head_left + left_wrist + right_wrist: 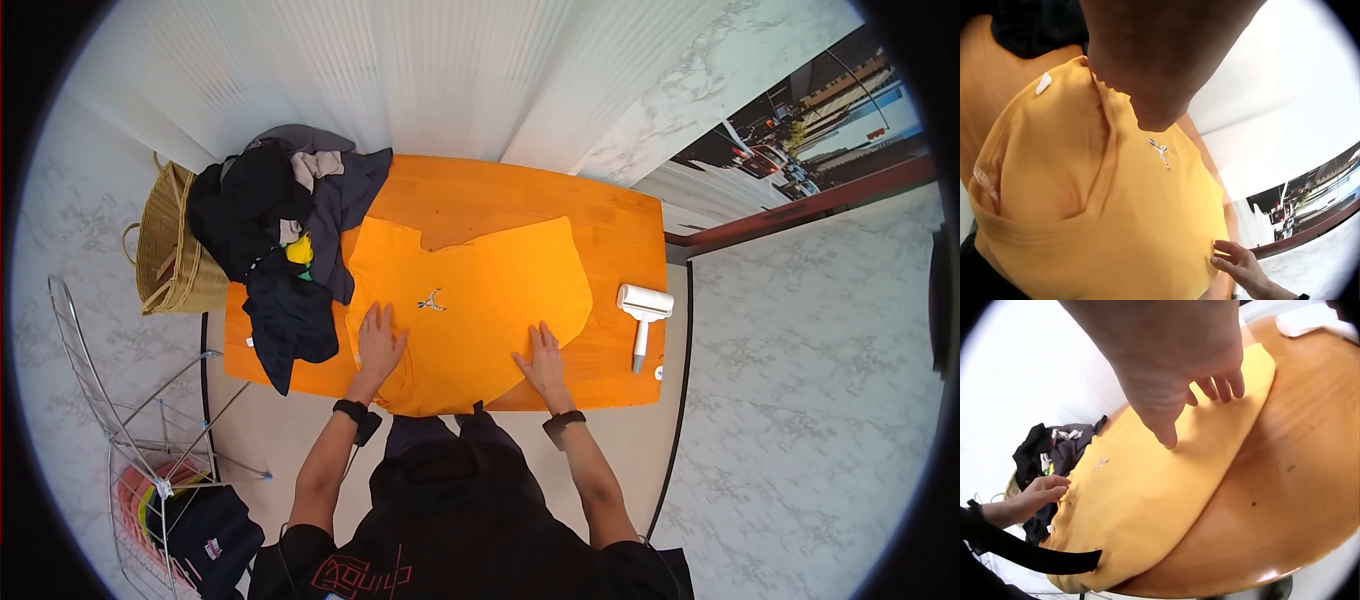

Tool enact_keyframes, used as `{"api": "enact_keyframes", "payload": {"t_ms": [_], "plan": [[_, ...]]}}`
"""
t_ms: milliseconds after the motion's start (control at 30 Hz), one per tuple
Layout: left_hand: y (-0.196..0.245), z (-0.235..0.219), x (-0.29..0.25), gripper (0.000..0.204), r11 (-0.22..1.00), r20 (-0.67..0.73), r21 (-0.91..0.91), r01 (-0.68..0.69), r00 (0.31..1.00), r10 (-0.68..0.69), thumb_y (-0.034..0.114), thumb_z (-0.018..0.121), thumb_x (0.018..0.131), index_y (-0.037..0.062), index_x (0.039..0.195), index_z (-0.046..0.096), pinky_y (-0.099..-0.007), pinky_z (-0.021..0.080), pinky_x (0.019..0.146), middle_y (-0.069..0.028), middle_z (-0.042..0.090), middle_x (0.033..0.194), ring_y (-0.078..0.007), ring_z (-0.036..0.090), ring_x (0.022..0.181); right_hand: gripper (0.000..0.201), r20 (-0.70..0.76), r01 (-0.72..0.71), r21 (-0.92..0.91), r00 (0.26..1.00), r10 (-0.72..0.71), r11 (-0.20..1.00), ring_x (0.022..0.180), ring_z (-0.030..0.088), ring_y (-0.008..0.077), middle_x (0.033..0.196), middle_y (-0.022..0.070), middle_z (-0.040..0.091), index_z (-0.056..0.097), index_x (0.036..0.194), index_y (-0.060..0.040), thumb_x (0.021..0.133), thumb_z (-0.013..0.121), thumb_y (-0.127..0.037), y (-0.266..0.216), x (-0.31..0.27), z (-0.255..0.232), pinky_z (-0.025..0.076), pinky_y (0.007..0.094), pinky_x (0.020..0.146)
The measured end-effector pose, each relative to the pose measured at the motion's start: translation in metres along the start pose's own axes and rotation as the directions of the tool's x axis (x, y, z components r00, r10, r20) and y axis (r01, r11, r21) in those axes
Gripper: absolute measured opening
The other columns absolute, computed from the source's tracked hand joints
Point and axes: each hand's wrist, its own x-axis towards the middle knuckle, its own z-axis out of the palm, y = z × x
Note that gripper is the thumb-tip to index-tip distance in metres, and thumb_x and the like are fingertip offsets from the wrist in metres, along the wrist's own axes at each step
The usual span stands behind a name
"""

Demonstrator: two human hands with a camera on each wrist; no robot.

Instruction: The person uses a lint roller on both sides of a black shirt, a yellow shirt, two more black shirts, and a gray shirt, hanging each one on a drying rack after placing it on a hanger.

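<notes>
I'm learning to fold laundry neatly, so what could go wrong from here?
The yellow garment reaches the near edge of the table, so it might slip or crease there. The dark clothes lie right beside it and could get dragged along. The white roller lies near the table's right side, where the right hand might knock it off.

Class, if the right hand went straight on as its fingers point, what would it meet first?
The right hand would first cross more of the yellow cloth; nothing stands before the white backdrop, though depth is unclear.
</notes>
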Motion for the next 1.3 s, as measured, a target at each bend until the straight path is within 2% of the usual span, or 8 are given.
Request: {"api": "enact_keyframes", "payload": {"t_ms": [200,433,667,800,933,1067,1167,1300], "plan": [[-0.008,0.022,0.027,0.09,0.99,0.099,0.132,-0.052,0.994,0.039,0.043,0.069,0.082,0.0053,0.152,0.027,-0.0516,0.021,0.116,-0.028,0.01,0.159,-0.0417,0.011,0.148,0.075,-0.059,-0.084,-0.102,0.995,0.078,0.991,0.132,0.039,0.0399,0.146,0.0267,0.038,0.045,0.139,-0.0007,0.078,0.077,-0.03,-0.01,-0.04,0.006,0.036,0.0478,0.108],[-0.025,0.015,0.105,0.076,0.982,-0.066,0.031,-0.184,0.98,0.186,0.037,0.067,0.086,0.0016,0.145,0.036,-0.0489,0.028,0.113,-0.0281,0.03,0.151,-0.0438,0.03,0.139,0.051,-0.172,-0.281,0.052,0.943,0.286,0.958,0.114,0.053,0.0418,0.128,0.0242,0.054,0.055,0.126,-0.0005,0.083,0.072,-0.024,0.024,0.011,-0.022,0.044,0.048,0.098],[-0.012,0.005,0.225,0.073,0.982,-0.073,0.132,0.133,0.99,-0.124,0.031,0.076,0.079,-0.001,0.135,0.042,-0.0453,0.044,0.094,-0.0248,0.048,0.133,-0.0381,0.049,0.121,0.057,-0.345,-0.14,-0.127,0.935,0.088,0.982,0.113,0.054,0.0386,0.123,0.0213,0.056,0.05,0.13,-0.003,0.08,0.074,-0.016,0.098,0.176,-0.05,0.047,0.0457,0.094],[-0.007,0.011,0.257,0.069,0.897,0.164,0.004,0.442,0.885,-0.436,0.031,0.081,0.072,-0.0021,0.125,0.051,-0.0449,0.05,0.08,-0.0198,0.066,0.107,-0.0363,0.064,0.1,0.049,0.091,-0.223,-0.169,0.966,0.241,0.96,0.11,0.056,0.0365,0.115,0.0193,0.059,0.058,0.12,-0.0057,0.077,0.078,-0.018,0.109,0.194,-0.051,0.048,0.0431,0.093],[-0.035,0.026,0.244,0.048,0.93,0.279,-0.281,0.237,0.947,-0.157,0.027,0.077,0.076,-0.0032,0.109,0.061,-0.044,0.051,0.074,-0.0156,0.07,0.093,-0.0369,0.068,0.087,0.03,0.075,-0.107,-0.078,0.991,0.113,0.991,0.105,0.057,0.0375,0.099,0.0181,0.064,0.062,0.102,-0.0033,0.078,0.076,-0.015,0.099,0.155,-0.068,0.048,0.0436,0.088],[0.039,-0.084,0.131,0.025,0.923,-0.144,-0.31,-0.23,0.971,0.194,0.008,0.067,0.086,-0.0056,0.106,0.063,-0.0349,0.05,0.08,-0.0179,0.069,0.101,-0.0302,0.067,0.09,0.023,-0.194,0.062,0.135,0.98,-0.035,0.989,0.094,0.058,0.0394,0.091,0.0184,0.063,0.058,0.096,-0.0023,0.082,0.073,-0.014,0.062,0.067,-0.124,0.048,0.0445,0.079],[0.097,-0.176,0.039,0.021,0.78,-0.04,-0.621,-0.071,0.997,0.058,0.002,0.063,0.089,-0.0069,0.109,0.062,-0.0281,0.047,0.081,-0.0107,0.068,0.099,-0.0171,0.063,0.09,0.022,0.027,-0.213,0.345,0.976,0.217,0.914,0.07,0.055,0.0327,0.079,0.0157,0.058,0.055,0.091,-0.001,0.086,0.071,-0.014,0.024,-0.012,-0.188,0.045,0.0362,0.063],[0.124,-0.272,-0.042,0.019,0.76,-0.096,-0.649,-0.015,0.993,-0.062,0.001,0.061,0.089,-0.0061,0.106,0.063,-0.0254,0.046,0.08,-0.0061,0.067,0.098,-0.0112,0.059,0.089,0.02,-0.02,-0.148,0.48,0.984,0.179,0.865,0.064,0.046,0.0083,0.069,0.0023,0.051,0.053,0.088,-0.0006,0.084,0.073,-0.003,0.003,-0.081,-0.286,0.038,0.025,0.056]]}}
